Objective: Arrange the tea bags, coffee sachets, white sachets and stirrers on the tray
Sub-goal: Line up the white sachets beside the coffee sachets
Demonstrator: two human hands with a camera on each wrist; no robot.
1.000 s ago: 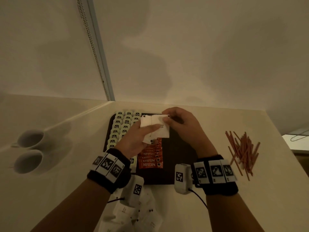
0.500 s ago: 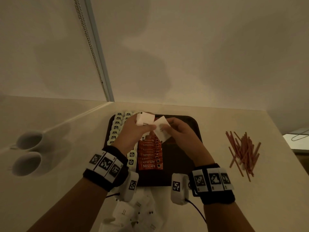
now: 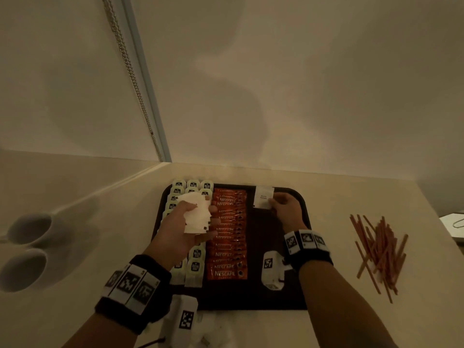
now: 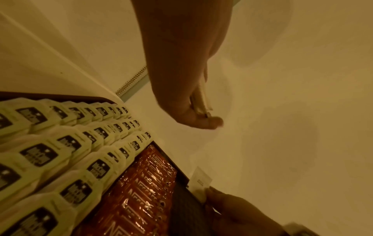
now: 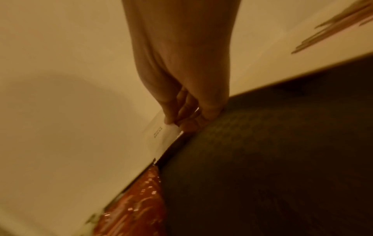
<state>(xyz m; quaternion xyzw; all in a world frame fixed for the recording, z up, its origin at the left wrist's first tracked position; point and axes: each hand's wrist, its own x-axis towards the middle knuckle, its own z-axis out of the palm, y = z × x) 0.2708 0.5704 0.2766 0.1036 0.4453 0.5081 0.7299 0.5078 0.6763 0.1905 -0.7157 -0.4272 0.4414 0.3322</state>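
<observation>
Counter [image 3: 251, 330]: holds dark tray [image 3: 276, 292].
Left hand [image 3: 185, 229]: grips stack of white sachets [image 3: 197, 214].
Right hand [image 3: 286, 209]: pinches one white sachet [image 3: 262, 197].
Head view only: stirrers [image 3: 376, 249].

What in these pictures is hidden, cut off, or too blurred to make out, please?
- Head view: how many white sachets the left hand holds; they overlap in a stack.
- Head view: some tea bags lie under that hand.
- Head view: loose white sachets are cut off by the bottom edge.
- Right wrist view: the stirrers are blurred and cut by the corner.
- Right wrist view: print on the sachet pinched by the right hand is unreadable.
</observation>
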